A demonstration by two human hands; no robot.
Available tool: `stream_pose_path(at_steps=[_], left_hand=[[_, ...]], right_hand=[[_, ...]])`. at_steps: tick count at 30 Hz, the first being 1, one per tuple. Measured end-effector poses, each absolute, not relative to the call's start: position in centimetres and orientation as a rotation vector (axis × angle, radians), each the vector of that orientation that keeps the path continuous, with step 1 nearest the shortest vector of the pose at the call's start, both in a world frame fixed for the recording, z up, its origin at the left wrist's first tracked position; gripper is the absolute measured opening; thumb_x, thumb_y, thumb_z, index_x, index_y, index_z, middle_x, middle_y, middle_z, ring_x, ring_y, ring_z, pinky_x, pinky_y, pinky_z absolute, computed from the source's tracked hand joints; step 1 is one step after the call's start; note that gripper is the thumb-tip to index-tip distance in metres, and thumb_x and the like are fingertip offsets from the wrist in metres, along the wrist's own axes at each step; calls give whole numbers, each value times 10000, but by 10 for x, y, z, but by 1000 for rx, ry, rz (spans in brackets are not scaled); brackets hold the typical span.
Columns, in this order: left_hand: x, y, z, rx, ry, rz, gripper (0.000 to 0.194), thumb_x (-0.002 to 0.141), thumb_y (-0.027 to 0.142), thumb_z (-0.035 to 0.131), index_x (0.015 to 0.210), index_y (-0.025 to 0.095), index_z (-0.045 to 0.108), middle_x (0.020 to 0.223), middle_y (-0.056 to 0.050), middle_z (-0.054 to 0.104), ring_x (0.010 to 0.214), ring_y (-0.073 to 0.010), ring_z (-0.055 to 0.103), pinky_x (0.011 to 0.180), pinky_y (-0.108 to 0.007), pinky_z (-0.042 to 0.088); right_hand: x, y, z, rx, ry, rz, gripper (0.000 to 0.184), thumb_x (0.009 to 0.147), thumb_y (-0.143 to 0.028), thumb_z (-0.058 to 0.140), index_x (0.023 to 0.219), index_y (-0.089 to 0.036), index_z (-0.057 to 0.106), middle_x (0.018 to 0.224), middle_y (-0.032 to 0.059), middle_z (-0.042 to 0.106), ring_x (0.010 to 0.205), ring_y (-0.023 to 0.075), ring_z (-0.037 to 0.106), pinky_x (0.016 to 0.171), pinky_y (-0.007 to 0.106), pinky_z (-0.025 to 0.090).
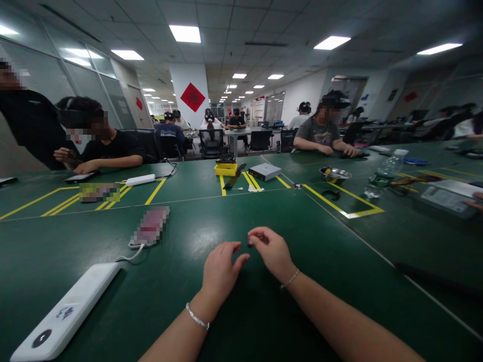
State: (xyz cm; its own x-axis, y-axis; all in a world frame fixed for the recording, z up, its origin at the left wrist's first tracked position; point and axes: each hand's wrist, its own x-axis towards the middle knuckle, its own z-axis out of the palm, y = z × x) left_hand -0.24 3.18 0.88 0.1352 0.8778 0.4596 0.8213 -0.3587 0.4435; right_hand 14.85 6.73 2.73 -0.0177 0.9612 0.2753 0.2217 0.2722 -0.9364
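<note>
Over the green table (pixel 181 311), my right hand (pixel 273 254) pinches a small dark piece (pixel 249 242) between thumb and fingertips. What kind of piece it is, I cannot make out; the fingers cover much of it. Just to its left is my left hand (pixel 221 271), thumb and fingers apart, with nothing visible in its grasp. The two hands face each other across a narrow gap and do not touch.
A white power bank (pixel 75 306) lies left, cabled to a phone (pixel 151 226). Farther back are a yellow box (pixel 226 169), a grey metal box (pixel 265 171), a metal bowl (pixel 339 174) and a plastic bottle (pixel 387 173). Co-workers sit across the table.
</note>
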Motion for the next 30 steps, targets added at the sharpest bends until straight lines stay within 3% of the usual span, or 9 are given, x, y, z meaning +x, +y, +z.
stream_pose_path(at_steps=[7,13,22,27,30], left_hand=[[-11,46,-5,2059,1857,926,293,772,276,510,1037,156,548,1042,-83,603,1009,-211,529,888,-343,392],[-13,50,-6,1993,1841,820,273,766,237,492,1023,179,561,1052,-68,601,1021,-208,517,905,-343,373],[-13,48,-2,2001,1816,772,241,763,202,474,980,185,578,1029,-58,612,1008,-198,521,903,-336,372],[-13,46,1,2018,1763,842,206,766,189,459,923,197,592,991,-37,626,979,-199,540,891,-360,391],[-13,45,2,2017,1741,868,213,768,192,460,930,197,598,994,-38,629,981,-194,547,893,-358,401]], right_hand=[[302,126,20,-1979,-1387,66,257,728,-231,441,889,-169,631,850,87,664,786,204,594,727,322,436],[374,123,1,-2357,-1267,124,306,723,-268,422,920,-211,650,888,83,658,769,223,588,637,311,428],[375,122,-1,-2377,-1270,58,316,734,-269,394,873,-203,671,927,114,628,827,254,559,669,344,429],[340,122,13,-2143,-1452,-343,349,791,-270,349,878,-139,661,982,144,590,970,266,491,830,390,375],[290,120,22,-1838,-1746,-376,320,802,-252,369,907,-150,654,1027,124,577,1026,243,461,912,400,329]])
